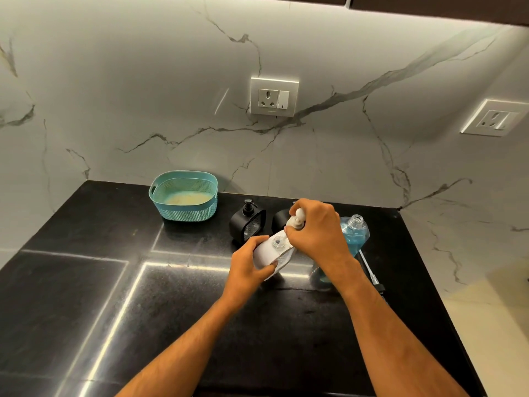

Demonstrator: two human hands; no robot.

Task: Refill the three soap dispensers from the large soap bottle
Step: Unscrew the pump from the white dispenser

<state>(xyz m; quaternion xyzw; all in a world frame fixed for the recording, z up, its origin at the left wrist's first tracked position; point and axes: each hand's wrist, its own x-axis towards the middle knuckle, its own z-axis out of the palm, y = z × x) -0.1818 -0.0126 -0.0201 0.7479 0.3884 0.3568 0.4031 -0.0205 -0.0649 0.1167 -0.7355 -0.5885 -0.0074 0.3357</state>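
Two bare forearms run up from the bottom edge of the frame to meet just right of centre, above the black counter. The left hand curls its fingers and thumb round the body of the white dispenser, which tilts with its long axis running from lower left to upper right; its open neck faces up toward the camera. Just up and right of that neck, the right hand pinches the white pump, fingers bent round it, the pump clear of the neck rather than seated. So the opening lies just below and left of the right fingertips. The large bottle of blue soap stands uncapped immediately right of the right hand, nearer that hand than the left. Its pump tube lies on the counter beside it. A black dispenser stands left of the hands, another mostly hidden behind them. A teal basket sits further left.
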